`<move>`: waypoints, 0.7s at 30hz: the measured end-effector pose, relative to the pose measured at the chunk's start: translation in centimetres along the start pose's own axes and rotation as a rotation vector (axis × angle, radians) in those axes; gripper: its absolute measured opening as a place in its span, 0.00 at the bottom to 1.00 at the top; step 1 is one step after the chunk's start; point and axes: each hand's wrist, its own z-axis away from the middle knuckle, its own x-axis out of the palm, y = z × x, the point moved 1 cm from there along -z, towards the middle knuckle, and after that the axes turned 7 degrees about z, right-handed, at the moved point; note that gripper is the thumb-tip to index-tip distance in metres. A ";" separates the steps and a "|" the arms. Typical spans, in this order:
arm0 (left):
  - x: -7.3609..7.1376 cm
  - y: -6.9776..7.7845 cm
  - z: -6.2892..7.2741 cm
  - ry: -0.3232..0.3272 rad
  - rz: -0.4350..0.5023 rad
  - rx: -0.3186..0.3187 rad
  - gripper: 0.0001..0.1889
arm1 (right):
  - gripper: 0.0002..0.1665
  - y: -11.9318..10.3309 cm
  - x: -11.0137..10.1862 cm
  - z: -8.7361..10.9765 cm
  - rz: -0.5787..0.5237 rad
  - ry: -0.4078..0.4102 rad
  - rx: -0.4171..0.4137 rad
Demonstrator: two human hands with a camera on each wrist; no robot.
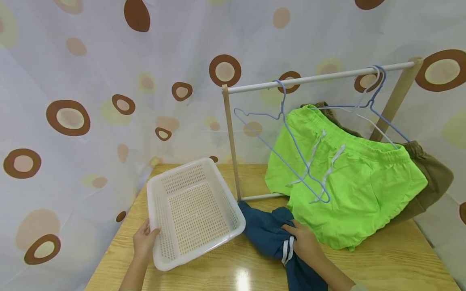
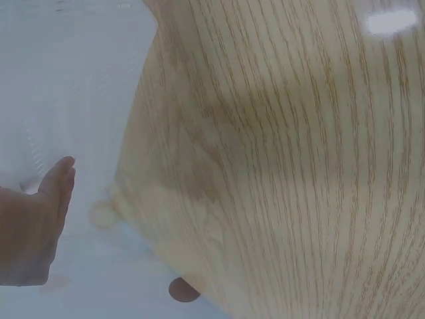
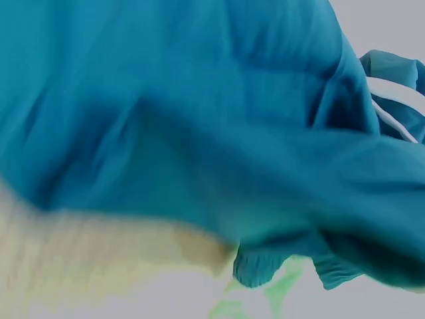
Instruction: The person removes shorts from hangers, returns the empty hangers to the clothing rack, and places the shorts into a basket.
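In the head view my left hand grips the left rim of a white plastic basket, which is tilted and holds nothing inside. The left wrist view shows this hand with its thumb against the pale basket wall. My right hand holds a bunched dark blue garment with white stripes, just right of the basket. Blue cloth fills most of the right wrist view and hides the fingers there.
Behind the garment stands a rack with a white rail. Bright green shorts and brown shorts hang at its right. A bare blue hanger hangs nearer the left post. Everything stands on a wooden table before a patterned curtain.
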 end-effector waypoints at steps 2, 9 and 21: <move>0.0 0.0 0.0 0.003 0.000 0.000 0.36 | 0.27 -0.3 -0.8 0.1 0.007 0.104 -0.032; 0.0 0.1 0.3 0.012 -0.007 0.010 0.35 | 0.28 -2.8 -4.6 -1.0 -0.003 0.345 -0.181; -0.1 0.0 0.0 0.016 0.003 0.017 0.33 | 0.21 -11.2 -10.3 -5.1 -0.199 0.641 -0.400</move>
